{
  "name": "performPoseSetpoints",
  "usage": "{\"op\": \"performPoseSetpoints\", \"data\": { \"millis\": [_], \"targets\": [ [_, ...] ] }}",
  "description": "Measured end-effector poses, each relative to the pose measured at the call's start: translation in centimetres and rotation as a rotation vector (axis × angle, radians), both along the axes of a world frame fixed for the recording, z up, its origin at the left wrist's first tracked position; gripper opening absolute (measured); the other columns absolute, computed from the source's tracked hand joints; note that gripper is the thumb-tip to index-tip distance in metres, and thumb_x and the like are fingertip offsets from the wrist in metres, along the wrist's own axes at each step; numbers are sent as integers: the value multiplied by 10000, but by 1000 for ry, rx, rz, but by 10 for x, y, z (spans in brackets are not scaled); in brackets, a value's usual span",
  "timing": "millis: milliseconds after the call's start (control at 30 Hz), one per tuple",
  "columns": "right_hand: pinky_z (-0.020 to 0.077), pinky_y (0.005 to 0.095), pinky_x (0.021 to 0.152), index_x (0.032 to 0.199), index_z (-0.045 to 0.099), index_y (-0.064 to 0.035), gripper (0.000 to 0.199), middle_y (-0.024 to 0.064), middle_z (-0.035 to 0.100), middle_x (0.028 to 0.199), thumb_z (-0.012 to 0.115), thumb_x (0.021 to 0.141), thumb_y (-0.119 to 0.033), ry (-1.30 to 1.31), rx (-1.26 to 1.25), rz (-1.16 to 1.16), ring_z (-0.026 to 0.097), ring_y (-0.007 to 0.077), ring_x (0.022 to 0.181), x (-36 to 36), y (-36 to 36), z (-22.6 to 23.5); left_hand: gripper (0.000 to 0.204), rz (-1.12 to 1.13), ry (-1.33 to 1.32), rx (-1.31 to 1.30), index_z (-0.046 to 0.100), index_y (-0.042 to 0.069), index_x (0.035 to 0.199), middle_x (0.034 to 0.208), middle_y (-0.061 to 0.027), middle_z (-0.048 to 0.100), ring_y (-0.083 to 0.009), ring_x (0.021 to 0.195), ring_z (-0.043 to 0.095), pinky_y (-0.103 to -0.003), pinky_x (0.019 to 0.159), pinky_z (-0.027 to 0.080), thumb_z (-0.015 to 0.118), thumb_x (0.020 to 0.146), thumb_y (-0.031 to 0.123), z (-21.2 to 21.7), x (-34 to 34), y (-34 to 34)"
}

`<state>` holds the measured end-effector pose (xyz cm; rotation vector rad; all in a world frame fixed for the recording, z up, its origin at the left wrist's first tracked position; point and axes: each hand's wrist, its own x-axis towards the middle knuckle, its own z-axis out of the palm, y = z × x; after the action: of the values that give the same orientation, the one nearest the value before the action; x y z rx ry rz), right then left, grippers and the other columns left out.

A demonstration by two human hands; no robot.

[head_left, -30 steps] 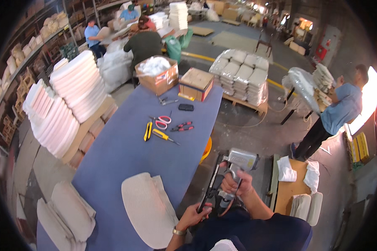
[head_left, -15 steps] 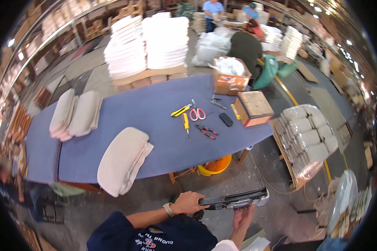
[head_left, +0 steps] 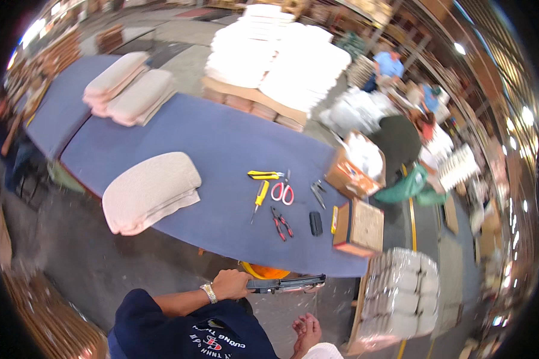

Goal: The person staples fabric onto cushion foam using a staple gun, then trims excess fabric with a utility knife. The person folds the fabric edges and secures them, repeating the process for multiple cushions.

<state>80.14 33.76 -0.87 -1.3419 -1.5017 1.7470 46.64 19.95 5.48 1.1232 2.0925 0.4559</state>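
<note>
- The left hand [head_left: 230,285] is closed around one end of a long dark tool [head_left: 287,283], which looks like a staple or nail gun; a metal watch [head_left: 209,293] sits on that wrist.
- The right hand [head_left: 307,328] is apart from the tool, its fingers loosely bent; nothing shows in it.
- The dark tool lies roughly level in the left hand, its free end toward the right, and in the view it sits between the person's body and the near edge of the blue table [head_left: 221,137], by a yellow bucket [head_left: 263,271] partly hidden under that edge.
- The step in hand appears to be holding or carrying the tool one-handed; it touches no pad, so no fastening seems to be under way.
- The nearest beige pad [head_left: 153,191] lies on the table to the left, overhanging the near edge, with another layer showing beneath one side; two small piles of pads [head_left: 141,99] sit farther left.
- As a judgement, any work with the tool calls for a firm hold on its grip, while setting it down calls for a bare patch of table.
- Such a patch would need to avoid the scissors [head_left: 288,196], yellow cutter [head_left: 262,175], screwdriver [head_left: 262,192] and pliers [head_left: 277,219] grouped near the middle, and the black case [head_left: 315,223] beside them.
</note>
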Motion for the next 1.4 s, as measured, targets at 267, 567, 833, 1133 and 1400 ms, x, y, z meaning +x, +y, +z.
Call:
{"op": "performPoseSetpoints", "data": {
  "millis": [267,567,833,1133,1400],
  "targets": [
    [525,275,746,1339,636,-10,394,35,691,1051,680,1012,-224,107,236,-151,622,120,830,-88,190,103,386,254,257,39,784,176,1078,839,-157,752,-384,827,733,-511,718,569,749,835,474,7,-13,42],
    [601,366,842,1560,336,-11,656,173,648,1291,647,1016,-204,381,-73,-245,688,241,1028,-71,323,69,314,429,335,-39,752,131,924,795,-179,728,-426,792,700,-508,678,537,807,808,418,19,50,68],
    [618,385,815,1626,139,-29,800,169,641,1299,637,1010,-138,591,-348,-164,688,227,965,-92,388,36,301,514,506,-154,777,169,963,792,-187,726,-419,781,705,-500,673,538,831,775,398,26,118,111],
    [592,370,779,1440,462,-51,502,151,631,1366,656,983,-129,755,-603,-312,675,202,877,-82,396,34,351,666,426,-305,768,138,932,803,-191,727,-431,797,702,-514,689,535,825,783,451,29,197,144],
    [508,299,672,1062,647,-131,91,22,673,878,601,988,-107,869,-546,-121,601,126,702,-97,476,32,311,759,449,-382,773,161,920,774,-188,720,-425,778,704,-512,676,533,816,780,436,37,235,164]
  ]
}}
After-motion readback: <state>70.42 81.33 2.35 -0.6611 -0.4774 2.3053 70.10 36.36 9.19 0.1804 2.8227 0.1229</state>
